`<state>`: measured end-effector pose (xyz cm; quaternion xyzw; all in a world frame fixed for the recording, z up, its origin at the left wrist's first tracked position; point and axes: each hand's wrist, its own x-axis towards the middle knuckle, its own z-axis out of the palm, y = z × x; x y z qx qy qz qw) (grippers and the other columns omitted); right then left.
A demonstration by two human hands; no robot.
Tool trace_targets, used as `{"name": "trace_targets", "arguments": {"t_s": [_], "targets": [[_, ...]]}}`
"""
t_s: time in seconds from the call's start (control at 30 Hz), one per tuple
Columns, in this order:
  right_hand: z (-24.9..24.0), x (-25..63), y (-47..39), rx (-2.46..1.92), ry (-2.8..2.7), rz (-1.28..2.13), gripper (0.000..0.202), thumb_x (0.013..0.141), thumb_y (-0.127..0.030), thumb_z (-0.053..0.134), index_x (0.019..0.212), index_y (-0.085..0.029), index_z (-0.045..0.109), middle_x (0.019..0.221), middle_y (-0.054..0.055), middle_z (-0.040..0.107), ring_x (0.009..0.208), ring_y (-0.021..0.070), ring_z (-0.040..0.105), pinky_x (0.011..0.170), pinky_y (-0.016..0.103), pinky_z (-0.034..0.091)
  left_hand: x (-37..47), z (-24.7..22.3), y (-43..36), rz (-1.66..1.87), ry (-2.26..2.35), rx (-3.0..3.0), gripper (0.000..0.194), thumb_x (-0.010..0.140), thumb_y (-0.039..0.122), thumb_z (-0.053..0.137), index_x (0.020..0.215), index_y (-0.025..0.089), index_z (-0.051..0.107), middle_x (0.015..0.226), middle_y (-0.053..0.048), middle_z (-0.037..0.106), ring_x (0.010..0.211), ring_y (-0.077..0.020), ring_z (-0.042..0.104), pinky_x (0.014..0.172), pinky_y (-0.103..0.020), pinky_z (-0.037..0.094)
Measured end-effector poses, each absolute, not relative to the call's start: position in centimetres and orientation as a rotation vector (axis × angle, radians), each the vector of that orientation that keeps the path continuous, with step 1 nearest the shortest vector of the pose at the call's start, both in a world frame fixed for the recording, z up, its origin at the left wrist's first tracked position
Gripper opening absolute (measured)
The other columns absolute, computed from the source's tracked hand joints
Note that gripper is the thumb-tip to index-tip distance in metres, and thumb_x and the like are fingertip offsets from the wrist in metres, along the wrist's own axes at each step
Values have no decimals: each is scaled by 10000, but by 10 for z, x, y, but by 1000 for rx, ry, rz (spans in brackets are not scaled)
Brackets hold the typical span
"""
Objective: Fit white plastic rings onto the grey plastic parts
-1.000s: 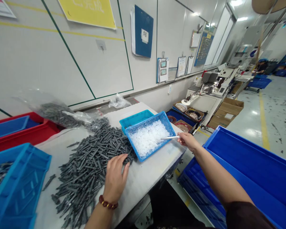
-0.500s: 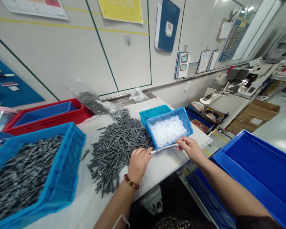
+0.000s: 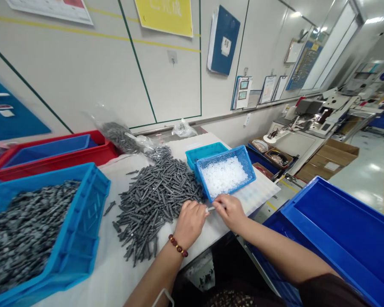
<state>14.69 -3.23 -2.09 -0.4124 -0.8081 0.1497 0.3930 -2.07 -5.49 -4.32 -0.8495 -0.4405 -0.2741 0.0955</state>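
Observation:
My right hand (image 3: 231, 212) is closed round a thin, pale, pen-like rod (image 3: 211, 208), most of it hidden in the fist. The rod's free end meets the fingertips of my left hand (image 3: 190, 219). That hand is closed too, and a small white bit shows at its fingertips; what else it pinches is hidden. Under and beyond the left hand spreads a heap of dark grey slim plastic parts (image 3: 158, 192). Just past the right hand, a blue basket (image 3: 252, 174) of small white pieces (image 3: 224, 174) rests tilted against a teal tray (image 3: 208, 149).
At left stands a large blue crate (image 3: 94, 213) full of grey parts, with a red bin (image 3: 105, 150) behind it. Plastic bags (image 3: 120, 136) lie against the wall. Low on the right is a big blue bin (image 3: 342, 221), beside the white-covered table (image 3: 262, 187).
My right hand has moved left, toward my left hand, so much less of the rod shows between them. The view has shifted slightly to the right.

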Motion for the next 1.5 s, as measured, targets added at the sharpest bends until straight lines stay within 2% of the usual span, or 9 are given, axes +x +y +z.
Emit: {"name": "trace_targets", "arguments": {"t_s": [0.13,0.2,0.3,0.4,0.47,0.57,0.67,1.2,1.5], "targets": [[-32,128,-38,-985,-2131,294,310,915,-393,387,1023,-214,616,892,75,696,742,191,620,703,291,443,-20,-46,-56,-918,-1247,-2482,323,917,141,322,677,167,537,650,-42,564,677,-189,490,712,-358,369],[-33,125,-38,-992,-2122,301,310,912,-385,397,1057,-217,613,906,73,699,756,194,624,719,296,449,-21,-43,-56,-933,-1240,-2461,324,913,147,325,669,168,538,640,-41,561,674,-188,497,722,-364,384],[-29,134,-33,-996,-2005,470,287,903,-367,398,964,-227,641,846,47,695,743,175,624,691,271,456,-24,-36,-57,-948,-1223,-2448,216,899,255,407,859,148,590,797,-81,619,808,-223,534,816,-416,396],[-20,163,-21,-1091,-1707,647,300,875,-379,397,776,-205,620,679,16,638,613,145,580,583,239,438,-30,-31,-56,-1046,-1233,-2375,371,866,357,478,1158,130,506,1069,-140,598,1027,-281,500,927,-477,360],[-13,190,-11,-1193,-1509,654,303,847,-405,402,712,-197,577,533,-21,527,500,128,496,518,231,401,-34,-32,-54,-1116,-1276,-2294,384,881,315,457,1224,144,452,1106,-142,580,1059,-281,489,932,-478,363],[-5,230,0,-1326,-1348,593,304,817,-424,411,651,-199,532,464,-51,418,450,112,407,492,224,355,-36,-38,-50,-1137,-1351,-2241,348,894,255,429,1227,158,445,1079,-132,587,1038,-270,505,915,-469,377],[-3,256,1,-1427,-1340,563,323,792,-452,421,632,-195,534,452,-54,400,435,107,381,472,223,326,-37,-41,-47,-1110,-1379,-2257,320,895,246,424,1192,137,473,1057,-142,593,1025,-273,510,904,-465,384],[-16,261,-6,-1609,-1456,304,362,820,-450,406,664,-186,597,548,9,582,495,132,512,504,223,342,-39,-40,-43,-1051,-1363,-2268,285,902,239,404,1132,107,508,1029,-147,592,993,-265,512,879,-434,394],[-28,260,-12,-1554,-1294,359,364,817,-472,403,678,-178,568,468,-34,475,428,115,424,476,227,327,-40,-44,-43,-1066,-1395,-2292,284,895,241,415,1140,148,525,1047,-127,590,998,-256,511,894,-447,394]]}}
